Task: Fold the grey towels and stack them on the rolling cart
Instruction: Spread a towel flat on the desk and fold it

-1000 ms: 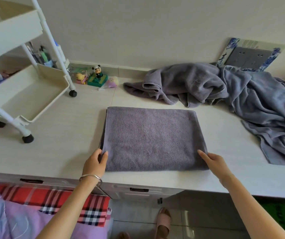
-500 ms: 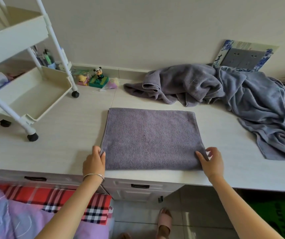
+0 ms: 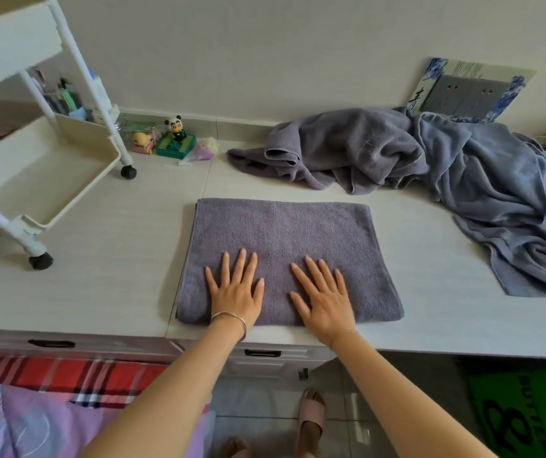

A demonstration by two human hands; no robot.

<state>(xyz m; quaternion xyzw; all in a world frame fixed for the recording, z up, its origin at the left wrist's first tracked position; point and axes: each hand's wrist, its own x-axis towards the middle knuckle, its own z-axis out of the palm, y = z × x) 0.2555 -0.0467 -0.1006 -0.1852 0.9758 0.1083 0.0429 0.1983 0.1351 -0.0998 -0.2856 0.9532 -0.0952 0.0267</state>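
Both flat, fingers spread: left hand [image 3: 236, 294], right hand [image 3: 323, 297] pressing folded towel [image 3: 285, 233].

Soft even daylight, faint shadows, no glare, wide-angle bending at edges, slightly soft detail

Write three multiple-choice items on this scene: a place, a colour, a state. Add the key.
1. The folded towel lies: A in a sink; B on the countertop; C on a chair.
2. Its colour: A white; B green; C grey.
3. The left hand and right hand are: A gripping its corners; B lifted off it; C flat on it, fingers straight.
Key: 1 B, it lies flat on the pale top; 2 C, grey, faintly purple; 3 C, both palms rest on it, fingers spread.
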